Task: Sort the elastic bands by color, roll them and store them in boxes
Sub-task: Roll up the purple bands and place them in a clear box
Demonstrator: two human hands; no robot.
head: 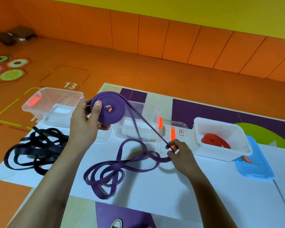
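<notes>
Rolling step: hands apart, both holding.
My left hand [85,122] grips the coiled part of the purple elastic band [117,115], raised above the white sheet [155,195]; my right hand [181,155] pinches its two taut strands; the rest lies looped on the sheet.

Near strip of the white sheet [155,199]: bare, passable. Left side is blocked by the black bands [34,148], the centre by loose loops of the purple band [115,168]. The far edge is lined with clear boxes [62,90], the white box [220,153] and the blue lid [253,163]. Taut strands [136,127] slant above the middle clear box.
</notes>
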